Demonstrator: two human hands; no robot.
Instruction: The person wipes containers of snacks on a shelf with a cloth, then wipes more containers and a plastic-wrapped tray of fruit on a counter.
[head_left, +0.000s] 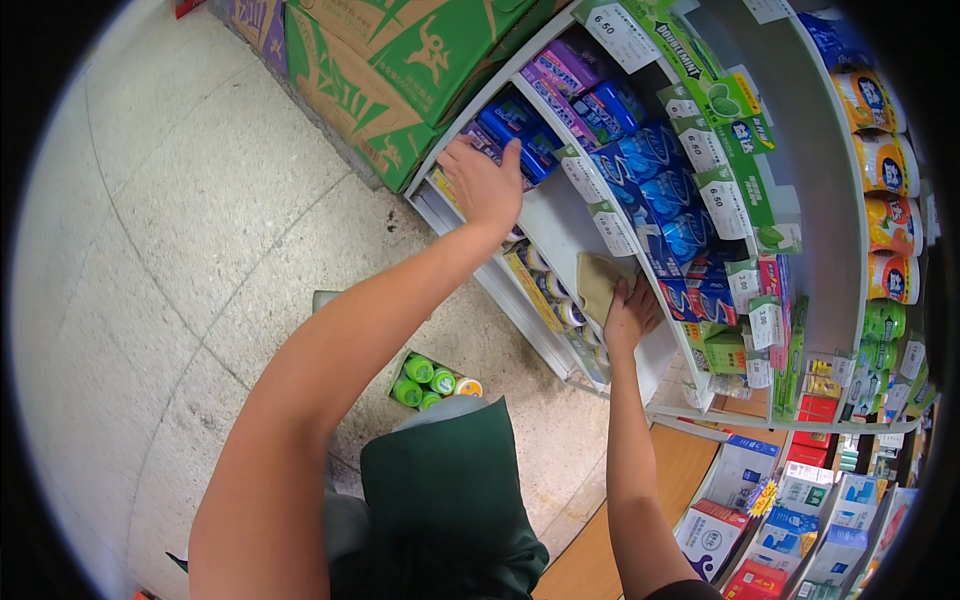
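My left hand (484, 184) is on a purple display box (486, 142) of blue gum packs (540, 150) at the far left end of a white metal shelf. The thumb rests against a blue pack and the fingers reach over the box's outer side. On the bare stretch of the same shelf (559, 225), my right hand (628, 319) holds a folded beige cloth (596, 289) flat against the surface. Part of the cloth is hidden beneath the fingers. Below, a yellow-edged tray (532, 289) holds several small white containers.
Upper shelves carry blue gum packs (671, 191) behind price tags (615, 229). Green cartons (360, 97) stand against the rack's left end. A small box of green-capped bottles (420, 367) sits on the floor by my knees. Boxed goods (712, 532) fill a rack at right.
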